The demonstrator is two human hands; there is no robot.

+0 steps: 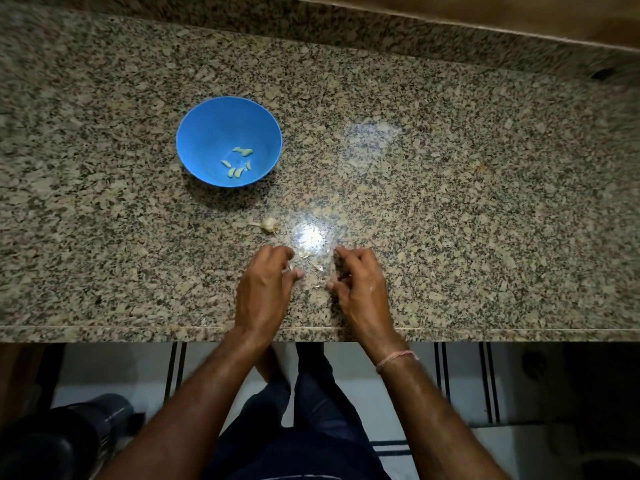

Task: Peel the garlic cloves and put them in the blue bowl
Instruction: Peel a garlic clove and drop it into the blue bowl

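Head view: left grip (pixel 266 282) curls beside skin scraps (pixel 310 259) on the desk (pixel 450 202), a pinched clove unconfirmed; right grip (pixel 360 282) is loosely curled, empty; garlic bulb (pixel 268 224) lies just beyond, peeled cloves (pixel 239 164) in the blue bowl (pixel 207 123); risk: a slick clove slipping off the near edge.

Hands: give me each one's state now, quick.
Left hand: fingers curled; whether it holds anything cannot be told.
Right hand: loosely curled, holding nothing.
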